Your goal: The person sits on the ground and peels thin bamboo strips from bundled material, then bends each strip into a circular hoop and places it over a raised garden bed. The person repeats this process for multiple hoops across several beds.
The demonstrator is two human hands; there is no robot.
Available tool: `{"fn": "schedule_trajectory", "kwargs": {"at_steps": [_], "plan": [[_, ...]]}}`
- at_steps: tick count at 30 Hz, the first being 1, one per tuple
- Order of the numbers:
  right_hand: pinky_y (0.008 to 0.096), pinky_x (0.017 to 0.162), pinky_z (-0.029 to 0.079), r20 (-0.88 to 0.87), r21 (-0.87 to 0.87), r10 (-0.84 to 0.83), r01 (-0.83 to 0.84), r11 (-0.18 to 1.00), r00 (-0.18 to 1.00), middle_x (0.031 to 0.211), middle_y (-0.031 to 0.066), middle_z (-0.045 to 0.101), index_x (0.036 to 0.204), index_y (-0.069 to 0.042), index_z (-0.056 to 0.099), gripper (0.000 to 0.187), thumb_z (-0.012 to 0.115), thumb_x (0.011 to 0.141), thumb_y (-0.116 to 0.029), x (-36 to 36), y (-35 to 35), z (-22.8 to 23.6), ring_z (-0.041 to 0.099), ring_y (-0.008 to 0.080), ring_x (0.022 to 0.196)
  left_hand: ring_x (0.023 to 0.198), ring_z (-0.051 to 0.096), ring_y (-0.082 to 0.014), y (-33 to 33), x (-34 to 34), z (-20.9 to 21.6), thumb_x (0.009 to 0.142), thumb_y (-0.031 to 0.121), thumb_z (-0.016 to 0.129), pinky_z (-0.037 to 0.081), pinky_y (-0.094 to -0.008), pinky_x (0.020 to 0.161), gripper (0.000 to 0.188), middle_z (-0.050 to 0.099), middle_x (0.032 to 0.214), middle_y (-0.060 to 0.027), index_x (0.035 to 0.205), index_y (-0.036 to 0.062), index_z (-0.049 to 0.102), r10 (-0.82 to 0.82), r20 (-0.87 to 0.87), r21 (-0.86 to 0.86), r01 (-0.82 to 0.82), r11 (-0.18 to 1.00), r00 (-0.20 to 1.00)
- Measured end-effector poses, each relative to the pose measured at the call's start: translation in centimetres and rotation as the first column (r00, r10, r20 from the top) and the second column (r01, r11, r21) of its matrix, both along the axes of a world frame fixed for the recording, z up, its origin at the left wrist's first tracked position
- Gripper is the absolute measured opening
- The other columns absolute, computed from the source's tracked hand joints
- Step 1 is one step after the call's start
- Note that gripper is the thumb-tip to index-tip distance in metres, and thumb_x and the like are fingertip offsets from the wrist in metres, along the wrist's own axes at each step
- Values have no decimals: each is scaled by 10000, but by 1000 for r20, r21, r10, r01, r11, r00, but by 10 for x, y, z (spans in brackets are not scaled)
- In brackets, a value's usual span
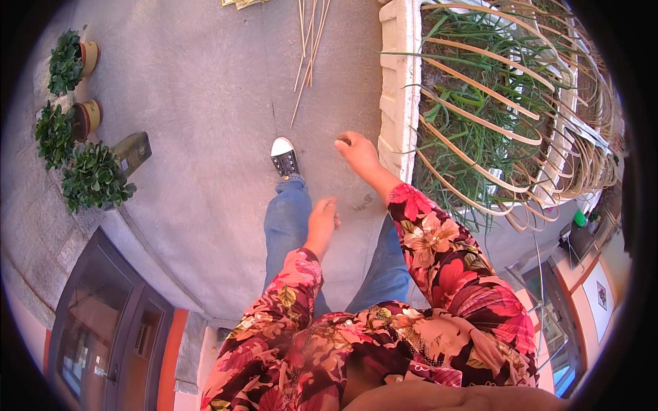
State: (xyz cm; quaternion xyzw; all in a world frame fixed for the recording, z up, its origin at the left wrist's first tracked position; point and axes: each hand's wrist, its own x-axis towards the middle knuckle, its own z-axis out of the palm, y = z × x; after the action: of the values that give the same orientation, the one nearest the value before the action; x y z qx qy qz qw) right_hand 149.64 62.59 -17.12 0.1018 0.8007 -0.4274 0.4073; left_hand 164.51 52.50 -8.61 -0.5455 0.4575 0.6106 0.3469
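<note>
My left hand point(322, 222) hangs in front of my thigh with its fingers loosely extended, and no object shows in it. Further forward and to the right, my right hand point(358, 152) has its fingers curled in. I see nothing sticking out of it. Beside my right hand, apart from it, stands a white planter box point(399, 89) of long-leaved green plants point(469, 103). Bent cane hoops point(490, 85) arch over the leaves. Several thin sticks point(310, 55) lie on the paving ahead of my foot point(284, 156).
Potted leafy plants point(96, 177) line the left side, some pots tipped on their side in this view. Part of a yellowish bundle point(241, 3) lies at the far edge. A glazed door point(103, 322) is at lower left. More planters with hoops point(582, 137) extend rightward.
</note>
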Motion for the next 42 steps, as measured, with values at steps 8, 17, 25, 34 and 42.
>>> {"fn": "schedule_trajectory", "kwargs": {"at_steps": [8,17,25,34,42], "plan": [[452,880,472,-3,279,-14,15,960,1000,1073,234,629,1051,-3,636,399,619,826,-332,-103,-123,-227,590,386,1040,646,523,-90,-60,-8,-19,958,167,452,462,-248,599,275,529,801,-3,1188,36,527,346,78,274,-354,894,935],[462,862,476,4,500,4,-5,866,1000,1036,219,641,1052,-30,625,322,578,835,-263,-121,-162,-259,602,384,1008,689,520,-93,-98,-20,-5,961,156,457,461,-258,664,259,533,815,3,1186,45,522,414,217,244,-459,854,884],[292,559,500,448,-198,-218,334,921,867,795,73,620,928,-24,535,172,552,909,-194,-42,-133,-70,608,152,631,689,524,-100,-92,-10,-14,954,157,453,468,-257,661,246,521,807,-2,1161,46,525,464,33,179,-462,869,885],[237,593,466,653,-396,192,114,911,733,832,11,611,964,-79,546,175,550,930,-250,121,13,208,564,89,654,1059,543,-287,-63,14,33,980,510,315,471,-411,910,668,500,1179,-192,1433,30,212,535,-90,440,-448,778,840],[373,665,461,198,-326,677,-604,727,709,790,85,617,995,-93,548,200,486,933,-272,202,256,298,592,239,707,1161,491,-327,21,-62,92,935,376,536,419,-473,960,664,478,1273,-190,1421,33,241,474,-460,382,-314,869,751]]}}
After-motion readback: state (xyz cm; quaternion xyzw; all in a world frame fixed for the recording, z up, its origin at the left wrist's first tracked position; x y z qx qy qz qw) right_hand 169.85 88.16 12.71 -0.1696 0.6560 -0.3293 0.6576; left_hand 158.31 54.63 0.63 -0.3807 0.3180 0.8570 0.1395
